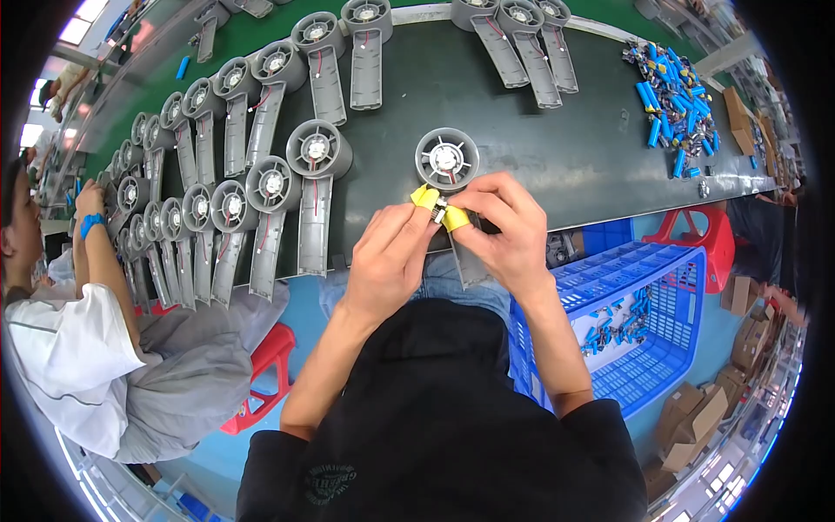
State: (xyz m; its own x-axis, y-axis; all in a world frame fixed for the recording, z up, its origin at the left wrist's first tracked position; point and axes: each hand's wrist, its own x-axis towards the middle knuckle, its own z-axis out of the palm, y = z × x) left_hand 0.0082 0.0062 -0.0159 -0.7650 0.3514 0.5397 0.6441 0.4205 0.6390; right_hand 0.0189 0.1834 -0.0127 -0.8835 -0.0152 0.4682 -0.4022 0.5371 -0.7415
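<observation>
Directly in front of me lies a grey handheld fan housing (447,159), its round head at the table edge side and its open handle (470,265) pointing toward my body. Over the handle's upper end, my left hand (388,246) and my right hand (508,224) pinch a small electronic part (439,210) between them. Yellow material shows at the fingertips of both hands; whether it is worn on the fingers or belongs to the part, I cannot tell. My fingers partly hide the part and the handle.
Many similar grey fan housings (313,150) stand in rows at left. A pile of blue cylindrical batteries with wiring (674,104) lies at the far right. A blue crate (678,331) holding more stands beside my right arm. A co-worker (78,357) sits at left.
</observation>
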